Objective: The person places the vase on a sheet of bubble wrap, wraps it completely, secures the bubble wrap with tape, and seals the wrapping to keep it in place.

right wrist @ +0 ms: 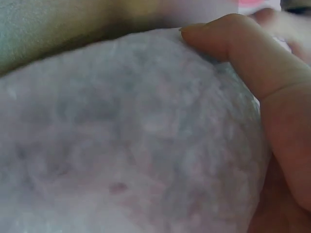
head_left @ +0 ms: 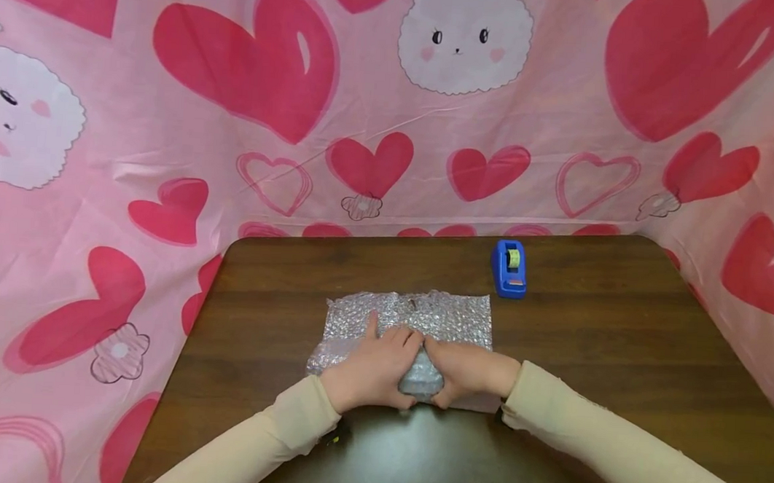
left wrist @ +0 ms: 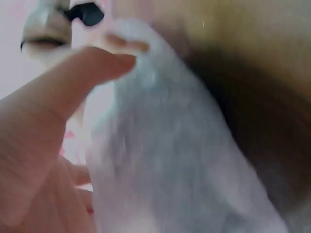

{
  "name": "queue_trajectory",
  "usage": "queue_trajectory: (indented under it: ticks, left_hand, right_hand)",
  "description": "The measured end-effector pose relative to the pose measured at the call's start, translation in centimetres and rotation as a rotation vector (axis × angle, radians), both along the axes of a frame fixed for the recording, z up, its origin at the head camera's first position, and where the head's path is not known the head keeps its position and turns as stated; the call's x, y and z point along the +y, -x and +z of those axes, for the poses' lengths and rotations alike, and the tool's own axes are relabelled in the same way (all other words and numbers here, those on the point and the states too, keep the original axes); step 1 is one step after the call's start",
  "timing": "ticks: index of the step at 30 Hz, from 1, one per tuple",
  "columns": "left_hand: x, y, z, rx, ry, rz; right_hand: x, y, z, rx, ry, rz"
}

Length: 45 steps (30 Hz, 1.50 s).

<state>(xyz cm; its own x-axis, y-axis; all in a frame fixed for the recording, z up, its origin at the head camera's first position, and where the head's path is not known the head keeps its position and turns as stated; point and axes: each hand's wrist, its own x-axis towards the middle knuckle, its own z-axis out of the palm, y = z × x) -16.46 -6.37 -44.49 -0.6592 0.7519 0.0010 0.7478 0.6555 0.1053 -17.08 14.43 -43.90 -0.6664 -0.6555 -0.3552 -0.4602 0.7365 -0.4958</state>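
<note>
A sheet of clear bubble wrap (head_left: 452,314) lies spread on the table, with a rounded bundle (head_left: 422,380) wrapped in it at its near edge. My left hand (head_left: 375,365) grips the bundle from the left, and my right hand (head_left: 471,370) grips it from the right. The fingertips of both hands meet over its top, while the thumbs are on the near side. In the left wrist view the wrap (left wrist: 165,145) looks blurred beside my thumb. Bubble texture shows on the wrap (right wrist: 126,126) in the right wrist view. Whatever is inside the bundle is hidden.
A blue tape dispenser (head_left: 510,270) with a roll of tape stands beyond the sheet's far right corner. Dark brown wood forms the tabletop (head_left: 266,286). Behind and beside the table hangs a pink cloth (head_left: 362,94) with red hearts.
</note>
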Motion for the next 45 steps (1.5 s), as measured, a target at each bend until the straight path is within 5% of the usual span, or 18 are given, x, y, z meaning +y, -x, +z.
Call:
queue_trajectory:
  ticks: [6,13,22,26,35,45]
  left_hand:
    - [0.8,-1.6,-1.1,0.182,0.032,0.039]
    - [1.3,-1.5,-1.7,0.291,0.019,0.046]
    - [1.5,-0.5,-1.6,0.157,0.002,0.024]
    - [1.6,-0.2,-1.7,0.154,0.005,0.003]
    - [1.6,0.8,-1.5,0.074,0.033,-0.020]
    - [1.7,1.6,-0.4,-0.118,0.075,-0.007]
  right_hand:
    - [-0.4,0.4,0.2,-0.057,-0.095,-0.045]
    - [-0.5,0.5,0.2,-0.029,-0.110,-0.052]
    - [-0.1,0.7,0.2,-0.056,-0.069,-0.068]
    - [0.3,0.8,0.3,-0.049,-0.043,-0.051]
    - [0.8,-0.4,0.8,0.163,-0.118,-0.010]
    - [-0.7,-4.9,0.1,0.706,-0.233,0.022]
